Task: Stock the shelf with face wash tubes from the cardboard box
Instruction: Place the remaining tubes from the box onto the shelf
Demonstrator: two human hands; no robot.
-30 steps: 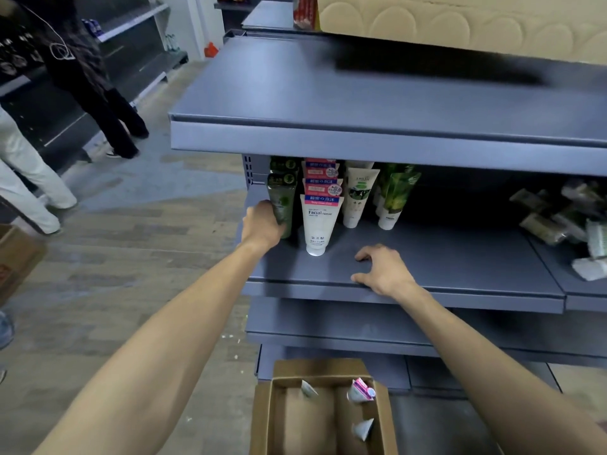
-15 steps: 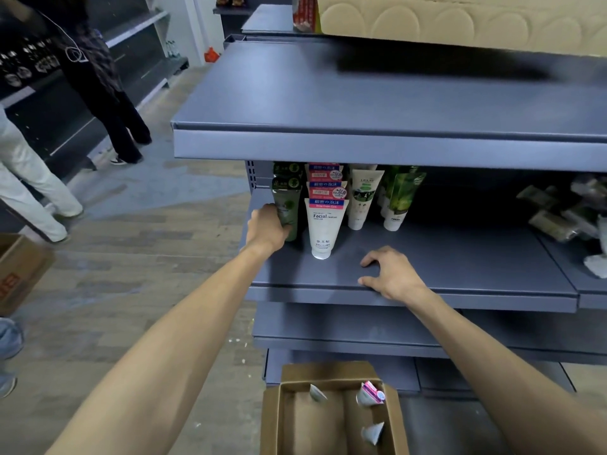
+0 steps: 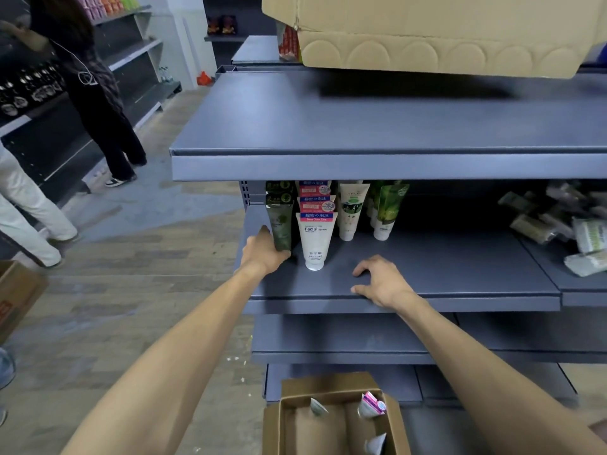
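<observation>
My left hand (image 3: 262,254) grips the lower end of a dark green face wash tube (image 3: 280,221) standing at the left end of the grey middle shelf (image 3: 443,274). Beside it stands a white tube (image 3: 316,239) with a red and blue top, with more like it behind. Further right stand a white and green tube (image 3: 350,210) and a bright green tube (image 3: 387,208). My right hand (image 3: 382,281) rests on the shelf near its front edge, holding nothing. On the floor below, the open cardboard box (image 3: 331,418) holds three tubes.
A large cardboard box (image 3: 437,31) sits on the top shelf (image 3: 361,126). Loose packets (image 3: 565,221) lie in a heap at the right of the middle shelf. Two people (image 3: 95,90) stand in the aisle to the left. Another box (image 3: 16,293) sits at the left edge.
Both hands stay where they were; the left keeps hold of the green tube. The camera has tilted up slightly, so the shelves sit lower in view.
</observation>
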